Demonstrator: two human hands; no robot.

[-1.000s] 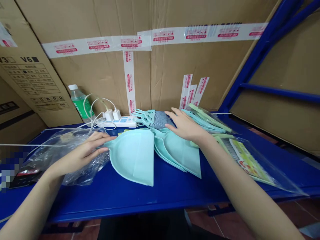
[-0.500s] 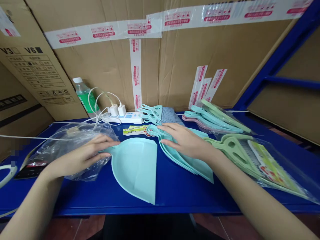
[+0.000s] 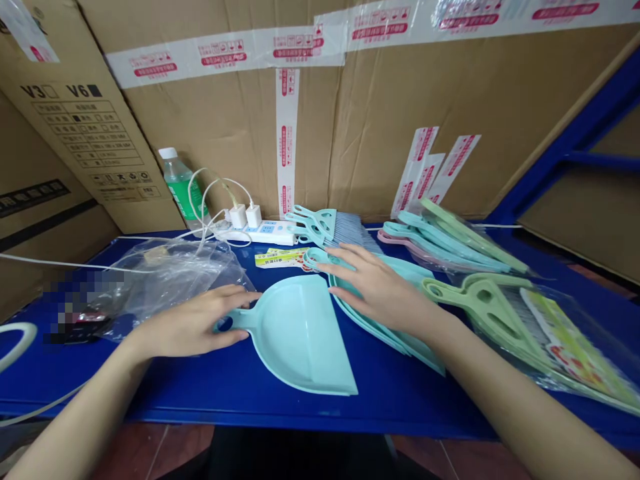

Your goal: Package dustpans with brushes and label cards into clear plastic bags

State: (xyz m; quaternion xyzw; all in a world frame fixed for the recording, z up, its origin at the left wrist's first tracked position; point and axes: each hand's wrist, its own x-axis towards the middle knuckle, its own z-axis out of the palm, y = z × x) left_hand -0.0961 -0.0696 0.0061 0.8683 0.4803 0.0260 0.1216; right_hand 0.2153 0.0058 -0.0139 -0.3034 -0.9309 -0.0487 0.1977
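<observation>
A light teal dustpan lies in front of me with its straight edge to the right. My left hand grips its handle, thumb on the near side and fingers on the far side. Just right of it are several stacked teal dustpans, partly hidden by my right hand, which lies over them with fingers spread. Behind the stack, small teal brushes with grey bristles lie together. A printed card is beside the stack's handles.
Crumpled clear plastic bags lie at left, near a bottle and a power strip with white cables. Bagged green brush-and-dustpan sets are at right, more bagged sets behind. A cardboard wall backs the blue table.
The single dustpan has turned on the table, its near corner swinging right. My left hand has shifted right with its handle. My right hand stays over the stack; the view has shifted slightly.
</observation>
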